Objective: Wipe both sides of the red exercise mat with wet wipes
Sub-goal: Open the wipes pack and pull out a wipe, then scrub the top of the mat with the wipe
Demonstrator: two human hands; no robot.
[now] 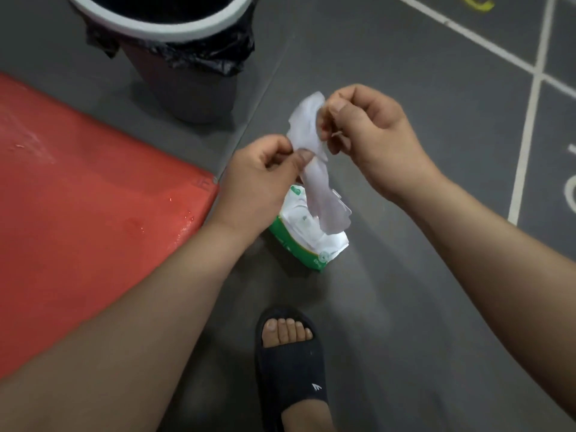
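Observation:
The red exercise mat (78, 188) lies flat on the grey floor at the left, with wet specks near its right corner. A white wet wipe (307, 129) hangs crumpled in the air between my hands. My left hand (258, 179) pinches its middle with thumb and fingers. My right hand (367, 132) pinches its upper edge. Under the hanging wipe, a green and white pack of wet wipes (308, 241) sits on the floor with its flap open.
A grey bin (187, 73) with a white rim and black liner stands just beyond the mat's far edge. My foot in a black slide sandal (290, 363) is on the floor below the pack. White painted lines (530, 120) cross the floor at right.

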